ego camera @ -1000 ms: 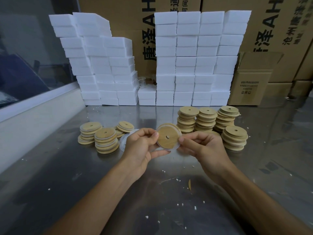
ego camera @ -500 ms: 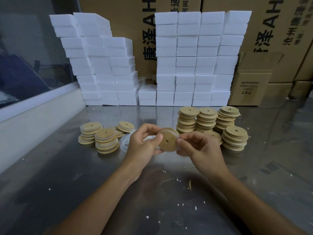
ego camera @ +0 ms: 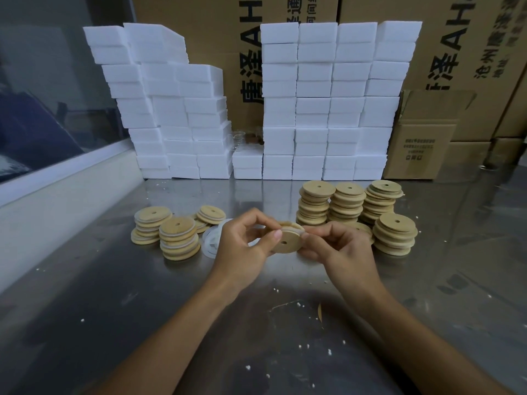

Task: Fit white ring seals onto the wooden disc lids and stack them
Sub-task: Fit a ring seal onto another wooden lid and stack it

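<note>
Wooden disc lid [ego camera: 288, 240] pinched between left hand [ego camera: 242, 246] and right hand [ego camera: 346, 252].

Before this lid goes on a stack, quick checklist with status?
1. Lid held securely: ok. Left hand and right hand both pinch the wooden disc lid above the steel table.
2. White ring seal on the lid: ok in part, it shows along the upper edge.
3. Seal seated all the way round: cannot tell, fingers hide much of the edge.
4. Landing spot: ok. The sealed stack on the left stands upright, its top free.
5. Loose seals to hand for the next lid: ok, beside the left hand.
</note>
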`<state>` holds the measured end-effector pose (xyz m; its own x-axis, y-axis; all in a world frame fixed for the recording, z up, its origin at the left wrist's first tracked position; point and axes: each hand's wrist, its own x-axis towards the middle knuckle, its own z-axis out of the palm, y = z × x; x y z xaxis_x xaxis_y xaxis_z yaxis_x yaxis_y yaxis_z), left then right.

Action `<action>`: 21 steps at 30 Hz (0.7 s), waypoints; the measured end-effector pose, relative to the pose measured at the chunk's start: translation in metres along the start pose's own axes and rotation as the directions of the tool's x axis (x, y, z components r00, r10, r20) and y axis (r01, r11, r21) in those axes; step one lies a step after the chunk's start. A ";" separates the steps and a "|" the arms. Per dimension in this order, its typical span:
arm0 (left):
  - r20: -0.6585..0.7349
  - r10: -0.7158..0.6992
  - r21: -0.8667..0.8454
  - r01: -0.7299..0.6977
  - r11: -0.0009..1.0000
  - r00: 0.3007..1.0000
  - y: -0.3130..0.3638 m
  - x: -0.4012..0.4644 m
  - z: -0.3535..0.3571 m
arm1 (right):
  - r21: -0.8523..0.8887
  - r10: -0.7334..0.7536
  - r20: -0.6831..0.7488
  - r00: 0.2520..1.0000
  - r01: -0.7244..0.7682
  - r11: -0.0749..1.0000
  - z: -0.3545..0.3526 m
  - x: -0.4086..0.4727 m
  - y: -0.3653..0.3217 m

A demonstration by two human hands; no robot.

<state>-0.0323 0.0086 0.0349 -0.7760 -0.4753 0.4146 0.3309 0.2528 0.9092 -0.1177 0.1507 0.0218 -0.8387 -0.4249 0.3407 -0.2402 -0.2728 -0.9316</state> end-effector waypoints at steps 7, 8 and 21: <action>0.003 -0.078 -0.133 0.078 0.988 0.997 0.003 0.000 -0.002 | -0.098 -0.119 0.071 0.990 0.125 0.987 -0.002 0.000 0.001; -0.003 -0.108 -0.177 0.105 0.979 0.994 0.003 0.001 -0.002 | -0.133 -0.140 0.089 0.986 0.151 0.980 -0.001 0.000 0.001; 0.029 0.217 0.266 -0.217 0.939 0.976 -0.006 0.004 -0.001 | -0.368 -0.342 0.100 0.934 0.354 0.860 -0.003 -0.003 0.007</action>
<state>-0.0368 0.0041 0.0310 -0.7013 -0.3843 0.6004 0.3361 0.5645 0.7539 -0.1185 0.1530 0.0143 -0.6524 -0.3902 0.6497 -0.6835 -0.0676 -0.7268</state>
